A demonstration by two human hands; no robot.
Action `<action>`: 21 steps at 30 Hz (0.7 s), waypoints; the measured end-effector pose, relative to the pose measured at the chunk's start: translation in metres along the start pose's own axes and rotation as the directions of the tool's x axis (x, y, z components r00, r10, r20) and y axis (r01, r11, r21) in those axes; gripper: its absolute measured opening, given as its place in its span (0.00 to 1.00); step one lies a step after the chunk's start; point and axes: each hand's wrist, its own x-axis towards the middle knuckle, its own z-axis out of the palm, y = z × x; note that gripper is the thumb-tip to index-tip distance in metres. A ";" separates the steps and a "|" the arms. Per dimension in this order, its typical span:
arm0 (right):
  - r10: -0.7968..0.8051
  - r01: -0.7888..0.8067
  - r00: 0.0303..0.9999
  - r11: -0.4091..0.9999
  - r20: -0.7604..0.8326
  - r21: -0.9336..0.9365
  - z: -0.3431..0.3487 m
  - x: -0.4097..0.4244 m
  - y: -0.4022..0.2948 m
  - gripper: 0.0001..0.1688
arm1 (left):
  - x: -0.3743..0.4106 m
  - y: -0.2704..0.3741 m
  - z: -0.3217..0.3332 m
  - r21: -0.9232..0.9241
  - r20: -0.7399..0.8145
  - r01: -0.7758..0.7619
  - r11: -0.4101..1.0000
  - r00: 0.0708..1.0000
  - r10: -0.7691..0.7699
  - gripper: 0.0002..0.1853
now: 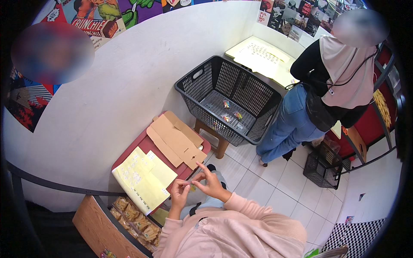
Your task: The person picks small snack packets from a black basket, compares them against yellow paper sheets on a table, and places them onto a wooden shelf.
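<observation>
My left hand (179, 193) and my right hand (211, 186) meet in front of my lap. Thumbs and fingertips pinch a small thin piece (189, 183) between them; it is too small to identify. The right index finger points outward, close to the cardboard's near corner. Just beyond my hands is a red table (116, 165). On it lie pale yellow sheets (158, 175) dotted with small white labels, beside an unfolded brown cardboard box (174, 138).
A black plastic basket (193, 96) with several small colourful packets (226, 104) rests on a wooden stool (221, 150). Another person (297, 106) stands at the right, near more yellow sheets (258, 56). Bagged snacks (138, 222) fill a wooden-sided bin (93, 222) at lower left. A black crate (322, 169) sits on the floor.
</observation>
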 end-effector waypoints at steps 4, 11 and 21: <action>-0.055 0.057 0.998 0.995 0.030 -0.078 0.001 0.001 -0.008 0.42 | 0.002 0.004 -0.002 0.128 -0.005 -0.121 0.984 0.992 0.122 0.03; -0.076 0.074 0.997 0.992 0.009 0.102 -0.003 0.056 -0.007 0.43 | 0.034 0.038 0.007 0.160 -0.164 0.047 0.986 0.986 -0.020 0.07; -0.206 0.199 0.933 0.978 0.294 0.056 0.023 0.108 -0.018 0.38 | 0.036 0.031 0.007 -0.102 -0.440 -0.016 0.995 0.897 -0.030 0.06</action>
